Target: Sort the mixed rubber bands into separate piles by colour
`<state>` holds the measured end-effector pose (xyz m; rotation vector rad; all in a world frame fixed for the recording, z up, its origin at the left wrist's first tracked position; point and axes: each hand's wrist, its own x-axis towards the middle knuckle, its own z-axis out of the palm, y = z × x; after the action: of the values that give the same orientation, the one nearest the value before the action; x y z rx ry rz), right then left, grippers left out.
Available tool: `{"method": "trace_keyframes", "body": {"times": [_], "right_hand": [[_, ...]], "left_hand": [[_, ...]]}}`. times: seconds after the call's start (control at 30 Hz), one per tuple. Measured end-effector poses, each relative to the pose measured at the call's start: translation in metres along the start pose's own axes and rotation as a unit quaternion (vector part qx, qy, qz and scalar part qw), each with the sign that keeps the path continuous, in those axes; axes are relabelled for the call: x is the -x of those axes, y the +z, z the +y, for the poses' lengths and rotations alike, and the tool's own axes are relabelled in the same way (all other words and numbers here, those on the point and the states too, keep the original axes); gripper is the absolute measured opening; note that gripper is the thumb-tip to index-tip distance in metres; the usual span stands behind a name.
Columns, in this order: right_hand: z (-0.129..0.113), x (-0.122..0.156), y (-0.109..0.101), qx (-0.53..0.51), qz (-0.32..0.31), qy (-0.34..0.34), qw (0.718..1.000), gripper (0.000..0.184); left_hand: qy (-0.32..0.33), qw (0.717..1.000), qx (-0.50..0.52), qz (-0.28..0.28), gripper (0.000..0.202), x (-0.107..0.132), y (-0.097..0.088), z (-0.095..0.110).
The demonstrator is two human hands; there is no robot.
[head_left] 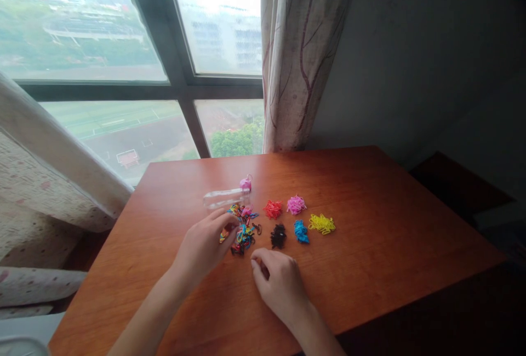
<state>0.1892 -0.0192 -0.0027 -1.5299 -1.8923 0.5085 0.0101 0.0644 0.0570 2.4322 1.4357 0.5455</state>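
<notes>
Five single-colour heaps of small, thin, loop-shaped bands on the reddish-brown wooden worktop [370, 246]: red heap [273, 210] and pink heap [296, 205] in the farther row; black heap [278, 236] and blue heap [301, 232] nearer the person; yellow heap [322, 224] farthest right, near the blue. A loose multicoloured pile [245, 236] of the same bands lies left of the black heap.

Left hand [205, 238]: over the left edge of the multicoloured pile, thumb and forefinger curled toward each other; from where I stand, cannot tell whether they pinch a band. Right hand [281, 282]: low by the worktop, on the near side of the black heap, fingers bent, thumb close to forefinger; contents, if any, hidden.

Behind the pile: clear container [222, 198] lying down, pink end piece [245, 183] with a ring at its right end. Window [181, 87] beyond; patterned curtain [304, 55] beside it.
</notes>
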Motion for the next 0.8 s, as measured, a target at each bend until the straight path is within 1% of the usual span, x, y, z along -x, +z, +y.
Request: {"method": "trace_keyframes", "body": {"times": [0.1, 0.23, 0.33, 0.43, 0.6, 0.8], "right_hand": [[0.001, 0.000, -0.001, -0.033, 0.018, 0.009, 0.999, 0.014], [0.001, 0.001, -0.002, -0.082, 0.054, 0.029, 0.995, 0.017], [0.002, 0.000, -0.002, -0.095, 0.062, 0.037, 0.993, 0.018], [0.002, 0.000, -0.001, -0.083, 0.061, 0.031, 0.994, 0.016], [0.002, 0.000, 0.000, -0.056, 0.058, 0.024, 0.996, 0.015], [0.003, 0.003, -0.001, -0.026, 0.062, 0.020, 0.998, 0.015]], "left_hand": [[-0.009, 1.000, 0.024, -0.005, 0.012, 0.009, 0.005, 0.006], [0.003, 0.999, 0.015, -0.040, 0.017, 0.021, 0.017, 0.016], [0.008, 0.998, 0.005, -0.061, 0.020, 0.028, 0.027, 0.020], [0.005, 0.998, 0.001, -0.067, 0.021, 0.033, 0.033, 0.020], [0.000, 0.998, -0.003, -0.067, 0.020, 0.037, 0.035, 0.018], [-0.006, 0.999, 0.022, -0.045, 0.019, 0.037, 0.035, 0.018]]}}
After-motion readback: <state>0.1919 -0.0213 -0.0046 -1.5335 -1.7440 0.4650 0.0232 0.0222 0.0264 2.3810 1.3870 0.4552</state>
